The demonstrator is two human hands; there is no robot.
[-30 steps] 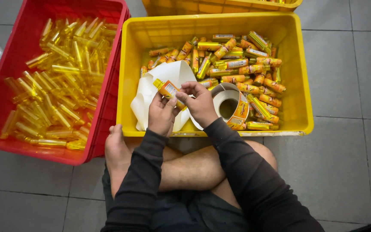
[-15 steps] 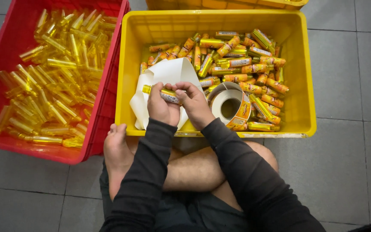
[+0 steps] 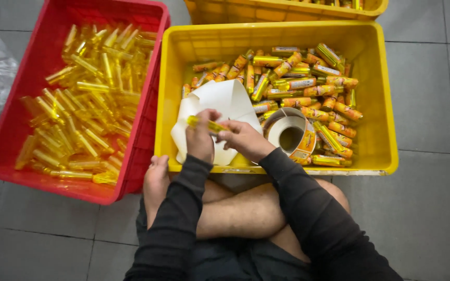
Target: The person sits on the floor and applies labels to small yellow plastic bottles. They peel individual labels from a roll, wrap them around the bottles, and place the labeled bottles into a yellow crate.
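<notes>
A yellow tube (image 3: pixel 208 124) is grasped by the left hand (image 3: pixel 201 137) and right hand (image 3: pixel 245 139); its middle is hidden by fingers, its label unreadable.

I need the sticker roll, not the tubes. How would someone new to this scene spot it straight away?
Find the yellow crate straight in front of the seated person. Along its near wall, just right of the right hand, sits the roll of labels, beside the curled white backing paper. It is the only round ring with a hollow core among the straight labelled tubes.
</notes>
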